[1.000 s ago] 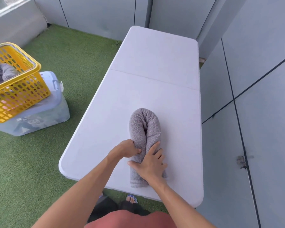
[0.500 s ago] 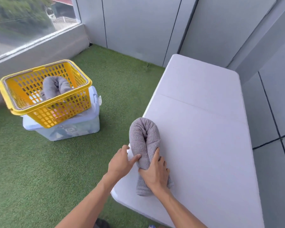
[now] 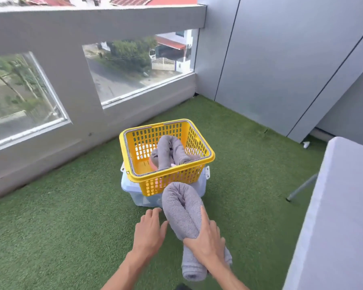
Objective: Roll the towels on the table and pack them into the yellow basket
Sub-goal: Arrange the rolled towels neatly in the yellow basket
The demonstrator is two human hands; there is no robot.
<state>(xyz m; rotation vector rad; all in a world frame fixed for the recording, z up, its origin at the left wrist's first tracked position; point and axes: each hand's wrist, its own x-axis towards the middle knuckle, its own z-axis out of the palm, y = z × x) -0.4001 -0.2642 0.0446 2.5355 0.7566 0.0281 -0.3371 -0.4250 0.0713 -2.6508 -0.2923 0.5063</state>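
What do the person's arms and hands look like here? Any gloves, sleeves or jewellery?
Both forearms are bare right down to the bottom edge of the picture, so no sleeves show. The left hand and the right hand wear no gloves, and no rings, watch or bracelets can be seen on the fingers or wrists. There are no markings on them either.

Basketed towel (image 3: pixel 168 151) partly hidden by basket wall (image 3: pixel 172 176).

Clear plastic storage bin (image 3: pixel 142 193) on green artificial turf (image 3: pixel 57 227). Grey panel wall (image 3: pixel 270 59), low parapet with glass panes (image 3: pixel 134 65) (street, trees, houses beyond). Small white scrap (image 3: pixel 306 144) by wall base.
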